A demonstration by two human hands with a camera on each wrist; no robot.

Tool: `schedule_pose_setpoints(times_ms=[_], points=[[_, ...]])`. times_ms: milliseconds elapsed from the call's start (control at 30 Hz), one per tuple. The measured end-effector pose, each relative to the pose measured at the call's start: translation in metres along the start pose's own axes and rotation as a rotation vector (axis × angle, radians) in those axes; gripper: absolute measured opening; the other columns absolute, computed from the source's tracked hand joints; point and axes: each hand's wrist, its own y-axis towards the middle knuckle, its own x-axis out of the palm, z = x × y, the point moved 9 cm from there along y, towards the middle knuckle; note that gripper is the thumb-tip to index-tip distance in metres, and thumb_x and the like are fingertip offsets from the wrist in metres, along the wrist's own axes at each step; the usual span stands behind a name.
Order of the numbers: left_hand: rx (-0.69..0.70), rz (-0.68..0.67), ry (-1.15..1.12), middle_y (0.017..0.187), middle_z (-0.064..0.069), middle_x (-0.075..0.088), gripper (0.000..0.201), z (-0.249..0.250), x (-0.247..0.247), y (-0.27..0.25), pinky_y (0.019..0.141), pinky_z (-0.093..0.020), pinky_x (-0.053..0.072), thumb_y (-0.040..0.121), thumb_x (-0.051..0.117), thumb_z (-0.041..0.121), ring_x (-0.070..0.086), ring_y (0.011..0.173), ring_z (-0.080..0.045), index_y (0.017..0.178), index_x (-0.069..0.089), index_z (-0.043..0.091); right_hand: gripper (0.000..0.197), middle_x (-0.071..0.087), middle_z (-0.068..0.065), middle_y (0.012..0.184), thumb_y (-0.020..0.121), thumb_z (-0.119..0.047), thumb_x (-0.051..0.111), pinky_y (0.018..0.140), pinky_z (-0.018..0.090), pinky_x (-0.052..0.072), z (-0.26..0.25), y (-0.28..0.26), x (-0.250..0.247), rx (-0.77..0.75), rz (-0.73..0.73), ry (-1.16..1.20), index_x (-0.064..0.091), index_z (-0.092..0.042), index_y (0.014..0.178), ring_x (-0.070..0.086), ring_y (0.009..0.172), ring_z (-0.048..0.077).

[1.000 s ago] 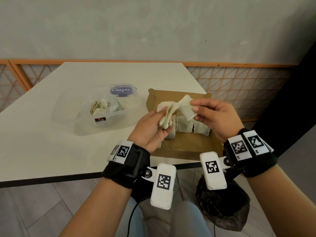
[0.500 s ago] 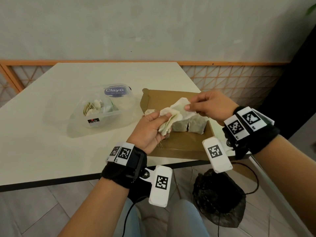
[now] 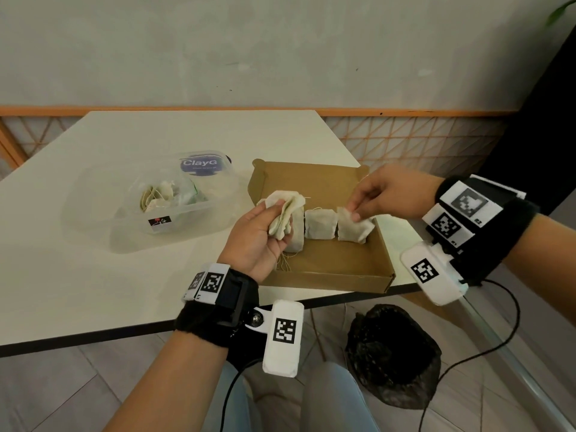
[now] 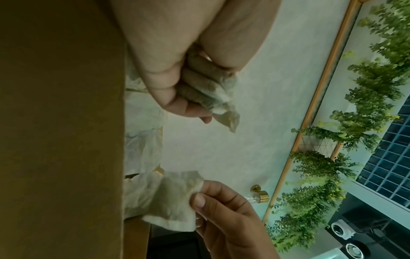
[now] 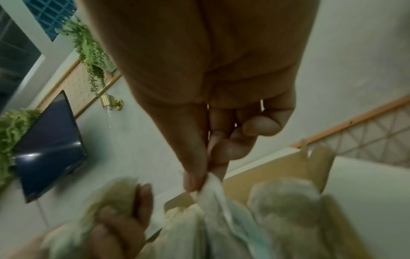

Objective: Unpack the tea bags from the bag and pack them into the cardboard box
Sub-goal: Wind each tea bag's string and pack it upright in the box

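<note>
An open brown cardboard box lies at the table's near right corner, with a row of pale tea bags standing inside it. My left hand hovers over the box's left side and grips a bunch of tea bags, seen as tea bags in the left wrist view. My right hand pinches the top of the rightmost tea bag in the row, the same tea bag showing in the right wrist view. A clear plastic bag with more tea bags lies to the left of the box.
The white table has a black front edge, and its right edge runs beside the box. A black bag sits on the floor below the box. A cable hangs from my right wrist. A wall with an orange lattice stands behind.
My right hand has pulled one tea bag from the bunch in my left hand, carried it right and down, and set it at the right end of the row. The left hand stayed over the box.
</note>
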Motion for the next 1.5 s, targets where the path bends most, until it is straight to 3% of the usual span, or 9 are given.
schedule_pose_setpoints(times_ms=[133,367,633,800,900,1000,1133,1300,1500], points=[[0.011,-0.009,0.027,0.070,-0.004,0.063,0.014,0.001,0.000,-0.001,0.051,-0.016,0.048,0.095,0.049,0.009,0.055,0.057,-0.008,0.096,0.062,0.005,0.009,0.060,-0.016,0.079,0.081,-0.021,0.069,0.072,0.015,0.039,-0.022,0.013,0.027,-0.069,-0.115,-0.127,0.071,-0.024,0.089,0.051,0.076,0.000],[0.007,-0.017,0.029,0.073,-0.006,0.063,0.013,0.001,0.001,-0.001,0.050,-0.016,0.048,0.094,0.050,0.008,0.055,0.058,-0.010,0.098,0.062,0.004,0.016,0.060,-0.010,0.079,0.078,-0.020,0.072,0.078,0.025,0.044,-0.026,0.050,0.038,-0.017,-0.083,-0.305,0.072,-0.018,0.094,0.054,0.082,0.009],[0.020,-0.045,0.047,0.072,-0.004,0.064,0.014,0.001,0.000,0.001,0.050,-0.016,0.047,0.094,0.049,0.008,0.056,0.059,-0.009,0.098,0.063,0.005,0.016,0.057,-0.016,0.074,0.078,-0.021,0.071,0.070,0.022,0.041,-0.038,0.055,0.041,-0.043,-0.178,-0.327,0.072,-0.019,0.095,0.052,0.078,0.006],[0.054,-0.003,0.119,0.079,-0.004,0.066,0.014,0.001,0.000,0.000,0.051,-0.017,0.049,0.094,0.051,0.007,0.060,0.059,-0.007,0.098,0.065,0.005,0.012,0.064,-0.007,0.086,0.084,-0.021,0.064,0.057,0.016,0.034,-0.037,0.062,0.031,-0.033,-0.046,-0.409,0.070,-0.017,0.094,0.052,0.074,0.008],[0.079,0.060,0.153,0.082,-0.004,0.067,0.015,0.002,-0.005,0.002,0.055,-0.019,0.048,0.096,0.050,0.009,0.061,0.070,-0.010,0.094,0.065,0.010,0.027,0.067,-0.002,0.088,0.089,-0.040,0.056,0.058,0.018,0.038,-0.039,0.054,0.003,-0.030,0.162,-0.186,0.068,-0.016,0.092,0.056,0.072,0.009],[0.093,0.094,0.192,0.092,-0.003,0.068,0.016,0.003,-0.004,0.004,0.060,-0.023,0.047,0.097,0.049,0.013,0.063,0.084,-0.013,0.096,0.064,0.017,0.047,0.069,0.004,0.086,0.087,-0.052,0.050,0.063,0.021,0.045,-0.036,0.036,0.017,0.060,0.028,0.198,0.066,-0.010,0.099,0.061,0.072,0.015],[0.111,0.072,0.261,0.096,-0.004,0.065,0.014,0.000,0.010,0.002,0.062,-0.027,0.042,0.098,0.048,0.017,0.061,0.079,-0.014,0.093,0.060,0.020,0.041,0.063,0.011,0.080,0.082,-0.031,0.067,0.061,0.023,0.043,-0.040,0.022,0.054,0.061,-0.215,0.360,0.063,0.003,0.104,0.056,0.068,0.019],[0.126,0.028,0.385,0.094,-0.009,0.059,0.003,-0.002,0.021,-0.003,0.059,-0.030,0.034,0.096,0.052,0.019,0.051,0.078,-0.020,0.098,0.054,0.021,0.032,0.063,0.018,0.091,0.080,0.000,0.067,0.076,0.025,0.053,-0.038,0.023,0.044,0.070,-0.160,0.583,0.058,0.011,0.110,0.061,0.073,0.016],[0.232,0.029,0.522,0.109,-0.004,0.063,0.018,0.008,0.020,0.001,0.073,-0.032,0.050,0.092,0.059,0.018,0.063,0.097,-0.020,0.105,0.050,0.028,0.026,0.067,0.023,0.098,0.079,0.002,0.067,0.089,0.038,0.053,-0.039,0.019,0.031,0.056,-0.058,0.616,0.063,0.006,0.105,0.065,0.084,0.022]])
